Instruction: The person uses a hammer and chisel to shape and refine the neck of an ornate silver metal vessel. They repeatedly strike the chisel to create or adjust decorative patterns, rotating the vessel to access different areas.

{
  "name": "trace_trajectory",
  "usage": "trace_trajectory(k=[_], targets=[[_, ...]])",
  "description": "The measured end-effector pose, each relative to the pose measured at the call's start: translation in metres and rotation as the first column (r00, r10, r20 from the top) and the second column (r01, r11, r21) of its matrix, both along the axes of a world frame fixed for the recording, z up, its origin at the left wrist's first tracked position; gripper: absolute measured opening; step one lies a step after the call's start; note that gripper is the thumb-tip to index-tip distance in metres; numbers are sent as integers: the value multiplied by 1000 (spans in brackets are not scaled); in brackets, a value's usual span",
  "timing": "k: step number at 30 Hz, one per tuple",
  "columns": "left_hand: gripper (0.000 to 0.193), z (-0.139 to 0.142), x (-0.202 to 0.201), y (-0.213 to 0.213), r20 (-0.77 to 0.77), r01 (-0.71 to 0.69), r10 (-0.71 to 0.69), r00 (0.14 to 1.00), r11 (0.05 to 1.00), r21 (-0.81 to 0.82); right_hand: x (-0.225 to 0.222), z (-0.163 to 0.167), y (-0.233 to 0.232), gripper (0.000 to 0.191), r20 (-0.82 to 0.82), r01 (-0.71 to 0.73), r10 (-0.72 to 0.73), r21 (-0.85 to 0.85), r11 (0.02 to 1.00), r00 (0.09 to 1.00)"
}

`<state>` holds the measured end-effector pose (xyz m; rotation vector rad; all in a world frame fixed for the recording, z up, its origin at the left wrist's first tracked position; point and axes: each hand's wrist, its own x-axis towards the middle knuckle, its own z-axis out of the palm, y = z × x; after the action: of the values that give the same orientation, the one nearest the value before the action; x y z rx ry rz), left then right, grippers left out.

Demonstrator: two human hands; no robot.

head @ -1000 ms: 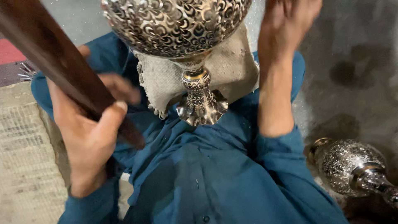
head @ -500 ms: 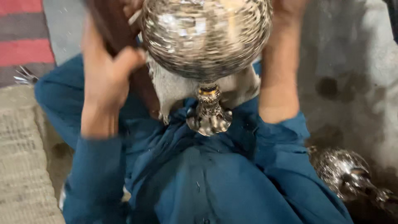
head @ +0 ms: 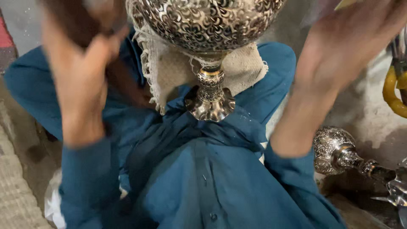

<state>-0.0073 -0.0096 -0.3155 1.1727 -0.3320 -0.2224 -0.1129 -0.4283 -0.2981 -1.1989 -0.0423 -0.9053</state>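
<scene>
Left hand, blurred, grips a dark stick, its top cut off. Right hand is blurred; its grip cannot be told. Between them stands an engraved goblet on cloth, rim cut off. A second goblet lies below the right hand.

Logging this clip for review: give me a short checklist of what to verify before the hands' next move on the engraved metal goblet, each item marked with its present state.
1. Ornate engraved silver-and-brass goblet resting on the lap: ok, its flared foot sits on the blue garment.
2. Frayed beige cloth behind the goblet's stem: ok.
3. Left hand gripping the dark wooden stick: cannot tell, motion blur.
4. Right hand holding the goblet: cannot tell, blurred and partly out of frame.
5. Second engraved metal piece lying apart on the ground by the right forearm: ok.
</scene>
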Motion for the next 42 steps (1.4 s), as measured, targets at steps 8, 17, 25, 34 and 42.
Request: trace_trajectory(k=[8,17,25,34,42], targets=[[60,-30,-94,70,147,-138,78,986,876,462,-72,-4,178,31,-590,-386,200,-207,899,782],[53,-43,-107,73,159,-91,-6,987,796,599,-77,-30,212,29,-508,-224,-144,-593,773,849],[56,-23,-100,66,266,-62,-151,952,757,650,-72,-29,228,31,-499,-175,-260,-667,725,827],[62,-8,-82,66,381,-124,-345,858,580,805,-73,-37,226,34,-458,-143,-382,-769,623,802],[74,-3,-67,63,506,-300,-446,739,455,839,-74,-42,224,32,-463,-137,-360,-746,652,810]])
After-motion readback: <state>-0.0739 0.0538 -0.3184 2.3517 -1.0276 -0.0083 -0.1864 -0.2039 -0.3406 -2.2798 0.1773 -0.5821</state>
